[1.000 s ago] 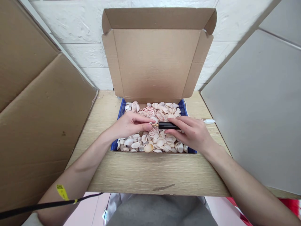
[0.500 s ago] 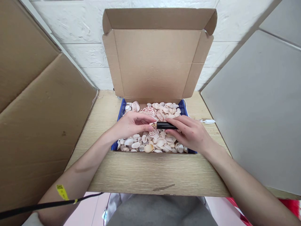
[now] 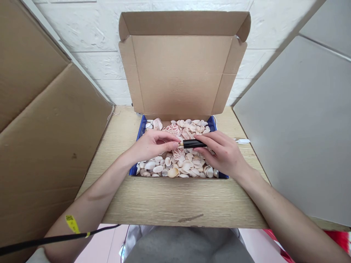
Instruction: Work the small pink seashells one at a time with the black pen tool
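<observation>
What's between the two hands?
In the head view, a black tool with a gold tip pointing at the left hand; the right hand grips it, above shells.

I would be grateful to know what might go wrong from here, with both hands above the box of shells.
The left hand has its fingertips close to the gold tip of the black tool, so a slip might hurt them. The right hand holds that tool above the loose shells in the box, so dropping it could perhaps chip some.
</observation>
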Motion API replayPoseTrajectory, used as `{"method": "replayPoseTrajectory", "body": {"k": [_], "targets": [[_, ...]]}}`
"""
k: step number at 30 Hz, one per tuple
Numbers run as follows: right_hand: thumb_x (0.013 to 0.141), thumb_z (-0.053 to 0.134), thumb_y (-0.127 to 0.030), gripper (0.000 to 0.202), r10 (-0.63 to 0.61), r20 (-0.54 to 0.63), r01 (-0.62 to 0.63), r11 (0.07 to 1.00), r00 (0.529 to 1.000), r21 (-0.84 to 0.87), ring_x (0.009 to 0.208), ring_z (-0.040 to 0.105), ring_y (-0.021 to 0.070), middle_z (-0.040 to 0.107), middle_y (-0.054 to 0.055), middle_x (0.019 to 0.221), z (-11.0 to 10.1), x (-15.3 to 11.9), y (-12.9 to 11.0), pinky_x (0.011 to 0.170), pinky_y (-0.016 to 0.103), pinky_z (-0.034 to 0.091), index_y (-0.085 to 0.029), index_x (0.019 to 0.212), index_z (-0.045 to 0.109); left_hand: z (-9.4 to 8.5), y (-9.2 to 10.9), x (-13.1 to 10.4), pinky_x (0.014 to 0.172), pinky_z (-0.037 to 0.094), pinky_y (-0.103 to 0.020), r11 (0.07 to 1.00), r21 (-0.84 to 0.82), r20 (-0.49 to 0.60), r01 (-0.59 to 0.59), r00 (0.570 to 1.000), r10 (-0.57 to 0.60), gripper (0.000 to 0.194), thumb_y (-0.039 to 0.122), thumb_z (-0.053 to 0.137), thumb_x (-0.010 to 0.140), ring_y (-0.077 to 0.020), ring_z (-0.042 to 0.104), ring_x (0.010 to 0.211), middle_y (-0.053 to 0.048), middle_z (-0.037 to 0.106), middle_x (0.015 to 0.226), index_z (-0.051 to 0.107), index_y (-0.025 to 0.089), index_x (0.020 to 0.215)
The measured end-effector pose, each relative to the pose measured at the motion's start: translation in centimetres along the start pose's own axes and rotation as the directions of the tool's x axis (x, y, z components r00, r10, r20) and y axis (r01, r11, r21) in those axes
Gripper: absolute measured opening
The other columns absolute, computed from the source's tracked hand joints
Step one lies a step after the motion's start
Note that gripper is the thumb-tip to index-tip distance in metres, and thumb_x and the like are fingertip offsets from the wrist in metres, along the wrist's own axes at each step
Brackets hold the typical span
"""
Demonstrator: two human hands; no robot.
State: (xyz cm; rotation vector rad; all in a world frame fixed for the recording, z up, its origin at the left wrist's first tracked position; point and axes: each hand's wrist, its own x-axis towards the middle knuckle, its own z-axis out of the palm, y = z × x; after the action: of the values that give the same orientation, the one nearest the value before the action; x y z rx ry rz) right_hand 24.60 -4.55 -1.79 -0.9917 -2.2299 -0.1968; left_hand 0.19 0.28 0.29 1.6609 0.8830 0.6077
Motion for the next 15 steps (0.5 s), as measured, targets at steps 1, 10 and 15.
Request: {"method": "replayPoseTrajectory", "body": {"k": [1,10,15], "targets": [[0.089,0.061,-0.026,0.029,0.008,-0.015,-0.008,1.000,1.000,-0.004,0.080,0.061,0.0193,0.069,0.009,0.096,0.03,0.00,0.05,0.069,0.033,0.051,-0.017,0.116,0.058,0.00,-0.02,0.02,0.057,0.051,-0.021,1.000,-0.012,-0.001,0.002,1.000,-0.002,0.027,0.035,0.071,0.078,-0.0132,0.066,0.065,-0.006,0.074,0.078,0.075,0.013,0.094],[0.087,0.062,-0.023,0.027,0.082,-0.073,-0.084,0.996,0.994,-0.029,0.087,0.060,0.0233,0.069,0.010,0.098,0.06,0.24,0.11,0.075,0.039,0.051,-0.018,0.113,0.060,0.07,-0.18,0.06,0.065,0.057,-0.025,0.996,-0.085,-0.006,0.014,1.000,-0.015,0.030,0.040,0.070,0.079,-0.0149,0.068,0.069,-0.005,0.073,0.081,0.073,0.013,0.092],[0.087,0.061,-0.023,0.025,0.105,-0.077,-0.109,0.993,0.991,-0.044,0.087,0.061,0.0237,0.069,0.009,0.098,0.06,0.23,0.06,0.074,0.039,0.052,-0.020,0.112,0.061,0.00,-0.34,0.11,0.068,0.057,-0.027,0.996,-0.086,-0.017,-0.005,1.000,0.004,0.030,0.041,0.067,0.081,-0.0138,0.067,0.069,-0.004,0.071,0.080,0.072,0.013,0.091]]}}
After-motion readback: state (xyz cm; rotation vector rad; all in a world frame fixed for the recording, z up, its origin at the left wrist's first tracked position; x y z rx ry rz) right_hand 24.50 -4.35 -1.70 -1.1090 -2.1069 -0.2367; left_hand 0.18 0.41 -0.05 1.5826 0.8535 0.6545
